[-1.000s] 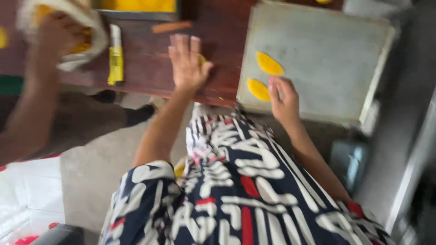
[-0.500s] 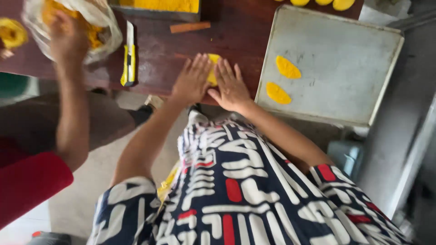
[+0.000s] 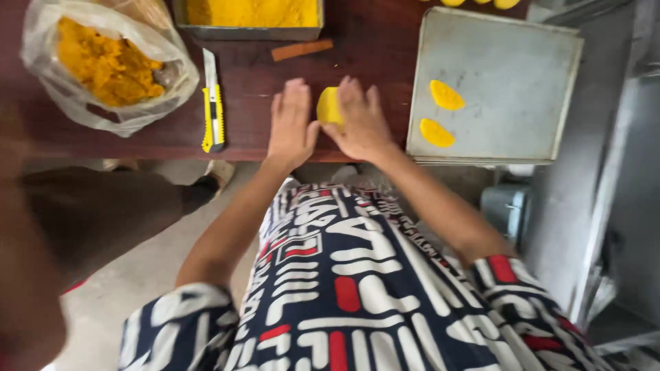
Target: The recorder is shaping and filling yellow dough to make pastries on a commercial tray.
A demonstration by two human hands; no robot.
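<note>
Since a moment ago the neighbouring person's arm has left the plastic bag [image 3: 103, 69]. The left hand [image 3: 292, 124] and right hand [image 3: 361, 124], fingers flat, press the yellow dough piece [image 3: 328, 106] between them on the table [image 3: 172, 137]. It looks soft, light and easily torn, best lifted gently by its edges.

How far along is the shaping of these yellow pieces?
Early on, it seems. Two folded yellow pieces lie on the metal tray, most of which is bare. The left hand and right hand press a third piece on the table. The bag of filling and pan of yellow powder look well stocked.
</note>
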